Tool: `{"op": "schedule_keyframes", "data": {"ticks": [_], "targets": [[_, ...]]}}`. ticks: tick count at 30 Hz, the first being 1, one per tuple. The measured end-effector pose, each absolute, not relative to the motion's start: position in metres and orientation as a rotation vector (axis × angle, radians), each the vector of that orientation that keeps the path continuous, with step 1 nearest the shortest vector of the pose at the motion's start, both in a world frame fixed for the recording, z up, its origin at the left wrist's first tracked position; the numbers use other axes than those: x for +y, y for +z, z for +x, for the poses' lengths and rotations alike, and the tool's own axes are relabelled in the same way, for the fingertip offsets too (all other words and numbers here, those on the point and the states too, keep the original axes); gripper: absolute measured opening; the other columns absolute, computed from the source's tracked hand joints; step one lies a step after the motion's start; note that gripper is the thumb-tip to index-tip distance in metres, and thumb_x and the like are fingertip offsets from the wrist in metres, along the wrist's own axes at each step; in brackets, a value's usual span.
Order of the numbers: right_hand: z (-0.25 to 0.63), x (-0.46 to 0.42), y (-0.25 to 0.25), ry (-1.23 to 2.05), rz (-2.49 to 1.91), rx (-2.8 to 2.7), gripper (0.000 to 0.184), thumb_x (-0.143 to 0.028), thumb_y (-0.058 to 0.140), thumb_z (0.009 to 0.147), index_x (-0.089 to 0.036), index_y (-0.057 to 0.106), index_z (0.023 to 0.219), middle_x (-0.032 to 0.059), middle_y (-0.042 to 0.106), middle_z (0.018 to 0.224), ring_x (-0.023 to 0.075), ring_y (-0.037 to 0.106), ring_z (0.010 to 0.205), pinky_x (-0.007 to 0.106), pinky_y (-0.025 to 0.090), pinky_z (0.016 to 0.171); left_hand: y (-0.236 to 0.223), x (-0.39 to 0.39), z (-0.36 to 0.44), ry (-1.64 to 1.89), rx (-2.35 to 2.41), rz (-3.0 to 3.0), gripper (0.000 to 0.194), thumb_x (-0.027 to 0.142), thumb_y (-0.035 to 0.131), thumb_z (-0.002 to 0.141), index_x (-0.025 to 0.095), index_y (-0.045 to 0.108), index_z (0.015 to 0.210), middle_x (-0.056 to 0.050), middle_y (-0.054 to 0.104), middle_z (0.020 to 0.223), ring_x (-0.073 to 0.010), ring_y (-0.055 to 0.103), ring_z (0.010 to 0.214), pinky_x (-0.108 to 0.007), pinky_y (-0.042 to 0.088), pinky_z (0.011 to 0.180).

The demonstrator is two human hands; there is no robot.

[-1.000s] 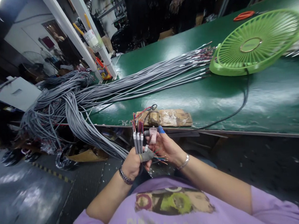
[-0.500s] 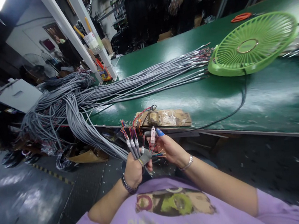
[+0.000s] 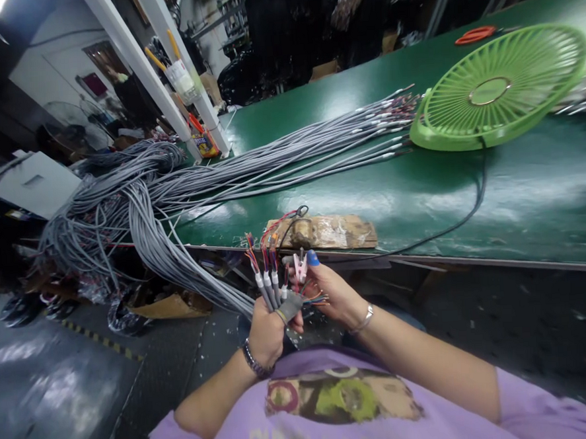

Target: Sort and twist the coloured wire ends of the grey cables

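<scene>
I hold grey cables (image 3: pixel 269 294) in the left grip (image 3: pixel 269 332), wrapped firmly, their exposed wire ends (image 3: pixel 252 256) beyond it; I pinch a pink clip (image 3: pixel 301 269) in the right grip (image 3: pixel 338 295); coloured wires (image 3: pixel 318 300) project between both grips; the wooden board (image 3: pixel 343 231) lies just beyond them on the green bench (image 3: pixel 355 182).

Left hand (image 3: pixel 268 328) — curled, right hand (image 3: pixel 335 288) — pinching
</scene>
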State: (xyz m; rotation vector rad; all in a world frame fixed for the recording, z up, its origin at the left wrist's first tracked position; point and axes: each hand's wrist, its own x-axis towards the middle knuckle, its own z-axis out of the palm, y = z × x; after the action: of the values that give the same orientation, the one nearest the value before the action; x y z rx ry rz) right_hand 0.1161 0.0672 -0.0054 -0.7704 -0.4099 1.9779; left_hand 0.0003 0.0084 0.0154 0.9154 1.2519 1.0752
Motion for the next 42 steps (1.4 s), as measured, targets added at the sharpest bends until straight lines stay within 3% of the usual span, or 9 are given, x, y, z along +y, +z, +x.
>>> {"op": "schedule_keyframes", "data": {"ticks": [8,21,28,37,42], "targets": [[0.114,0.072,-0.011,2.020,-0.742,-0.218,0.030,-0.044,0.079,0.069,-0.017,0.066,0.066,-0.0022,0.065,0.058,0.0082,0.054,0.047,0.021,0.047,0.050,0.014,0.007,0.003,1.051,1.266,0.906,0.045,0.054,0.077,0.061,0.015,0.057,0.049,0.000,0.053,0.042,-0.0092,0.047,0.038,-0.021,0.039,0.040],[0.123,0.067,-0.013,2.099,-0.676,-0.431,0.043,-0.062,0.057,0.081,-0.020,0.066,0.075,0.0024,0.066,0.071,0.0118,0.056,0.058,0.022,0.046,0.055,0.017,-0.002,-0.002,1.066,1.269,0.935,0.044,0.054,0.075,0.065,0.016,0.058,0.050,0.000,0.055,0.044,-0.0091,0.048,0.038,-0.021,0.040,0.040],[0.125,0.068,-0.008,2.039,-0.698,-0.546,0.031,-0.049,0.075,0.070,-0.019,0.069,0.076,0.0023,0.067,0.069,0.0109,0.054,0.059,0.021,0.045,0.055,0.018,-0.003,-0.006,1.127,1.286,0.890,0.043,0.054,0.079,0.059,0.016,0.060,0.056,0.002,0.054,0.043,-0.0084,0.045,0.037,-0.020,0.038,0.039],[0.124,0.069,-0.006,1.920,-0.808,-0.553,0.043,-0.056,0.081,0.059,-0.016,0.065,0.069,-0.0016,0.061,0.057,0.0101,0.051,0.051,0.022,0.038,0.047,0.020,0.009,-0.001,1.103,1.264,0.870,0.046,0.056,0.079,0.056,0.015,0.057,0.053,0.001,0.055,0.043,-0.0083,0.046,0.037,-0.021,0.038,0.039],[0.127,0.071,-0.008,2.045,-0.737,-0.434,0.034,-0.045,0.082,0.063,-0.016,0.070,0.077,0.0021,0.070,0.071,0.0113,0.057,0.058,0.023,0.044,0.054,0.017,0.011,0.000,1.092,1.271,0.866,0.045,0.055,0.078,0.057,0.016,0.057,0.052,0.001,0.054,0.043,-0.0086,0.046,0.036,-0.021,0.038,0.039]]}}
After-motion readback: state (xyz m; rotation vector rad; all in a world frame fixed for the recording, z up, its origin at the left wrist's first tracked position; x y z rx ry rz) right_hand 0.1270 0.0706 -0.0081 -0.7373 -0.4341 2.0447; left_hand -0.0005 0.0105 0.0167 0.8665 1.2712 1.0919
